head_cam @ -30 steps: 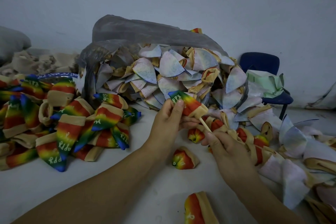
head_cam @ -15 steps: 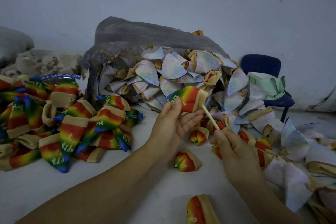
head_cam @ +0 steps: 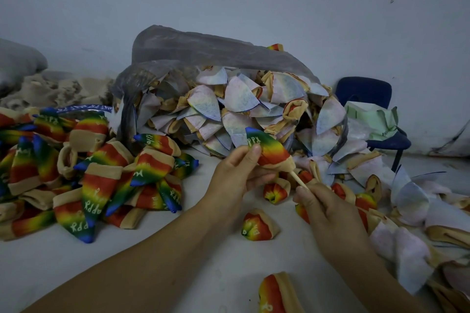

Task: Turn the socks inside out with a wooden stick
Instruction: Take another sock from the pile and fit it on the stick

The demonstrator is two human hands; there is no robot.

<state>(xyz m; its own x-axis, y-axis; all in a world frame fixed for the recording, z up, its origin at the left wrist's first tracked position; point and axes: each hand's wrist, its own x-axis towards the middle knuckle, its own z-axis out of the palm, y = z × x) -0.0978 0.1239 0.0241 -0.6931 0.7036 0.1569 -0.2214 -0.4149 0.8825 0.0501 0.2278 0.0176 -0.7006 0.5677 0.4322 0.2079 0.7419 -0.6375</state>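
Note:
My left hand (head_cam: 235, 173) pinches a rainbow sock (head_cam: 267, 147) with a tan cuff, held up above the white table. The sock's blue toe points up and left. A wooden stick (head_cam: 298, 180) enters the cuff from below, and my right hand (head_cam: 328, 211) grips its lower end. The stick's upper part is hidden inside the sock. A heap of rainbow socks (head_cam: 96, 173) lies at the left. Pale inside-out socks (head_cam: 241, 107) spill from a grey plastic bag (head_cam: 203, 53) behind my hands.
Half-turned rainbow socks lie loose on the white table (head_cam: 152, 249), one (head_cam: 259, 223) between my wrists and one (head_cam: 277, 292) at the front edge. More pale socks (head_cam: 407, 223) pile at the right. A blue chair (head_cam: 368, 99) with green cloth stands by the wall.
The stick was outside the cuff half a second ago; now it is pushed into the sock, which stands stretched with its blue toe up. Both hands have stayed roughly in place.

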